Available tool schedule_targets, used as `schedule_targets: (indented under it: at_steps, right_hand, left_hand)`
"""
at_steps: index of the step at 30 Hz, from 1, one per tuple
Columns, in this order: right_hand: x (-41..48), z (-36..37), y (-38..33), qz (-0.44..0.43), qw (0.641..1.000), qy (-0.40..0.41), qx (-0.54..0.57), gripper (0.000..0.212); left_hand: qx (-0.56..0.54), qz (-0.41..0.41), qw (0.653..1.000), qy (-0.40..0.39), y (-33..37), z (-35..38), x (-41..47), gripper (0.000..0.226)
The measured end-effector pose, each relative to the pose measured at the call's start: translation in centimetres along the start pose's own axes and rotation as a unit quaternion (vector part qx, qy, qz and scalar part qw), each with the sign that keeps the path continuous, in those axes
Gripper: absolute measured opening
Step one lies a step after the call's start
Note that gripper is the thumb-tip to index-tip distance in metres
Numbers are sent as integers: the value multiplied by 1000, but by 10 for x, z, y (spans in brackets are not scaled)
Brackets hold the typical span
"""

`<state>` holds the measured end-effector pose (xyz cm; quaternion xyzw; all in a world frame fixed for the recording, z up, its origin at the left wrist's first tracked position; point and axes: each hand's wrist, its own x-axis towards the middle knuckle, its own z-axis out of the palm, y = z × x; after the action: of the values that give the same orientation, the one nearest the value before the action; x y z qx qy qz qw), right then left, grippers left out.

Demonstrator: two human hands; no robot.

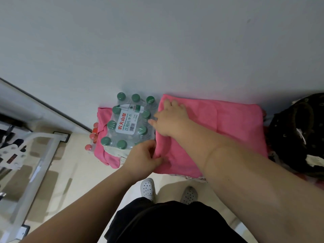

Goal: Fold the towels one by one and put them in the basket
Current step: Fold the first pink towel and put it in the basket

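Towel (219,130) spreads rightward from both hands, long axis left-right. Left hand (142,160) pinches near edge; right hand (171,120) presses flat, fingers straight, just beyond it.

**My count around the water pack**

I count two towels: a pink towel (219,130) just right of the water pack (128,123) and a second pink towel (100,151) under it. Nine green caps (121,96) show on the one pack, with three red caps (92,135) to its left. One dark bag (298,134) sits farther right.
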<state>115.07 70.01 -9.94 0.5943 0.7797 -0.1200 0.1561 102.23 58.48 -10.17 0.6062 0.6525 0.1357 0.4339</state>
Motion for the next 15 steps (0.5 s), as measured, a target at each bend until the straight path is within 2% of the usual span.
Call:
schedule_targets:
  at_steps: [3, 7, 11, 15]
  right_hand:
    - [3, 3, -1, 31, 999, 5, -22, 72]
    - [-3, 6, -2, 34, 995, 75, 48, 71]
    - [-6, 9, -11, 53, 978, 133, 148, 73]
    - [6, -1, -39, 43, 960, 139, 238, 75]
  left_hand:
    - [-99, -35, 993, -51, -1, 0, -4, 25]
    - [-210, -88, 970, -84, -10, -4, -10, 11]
    - [-221, -121, 964, -83, -23, -16, -10, 22]
    - [-207, -132, 967, -68, -33, -41, -9, 29]
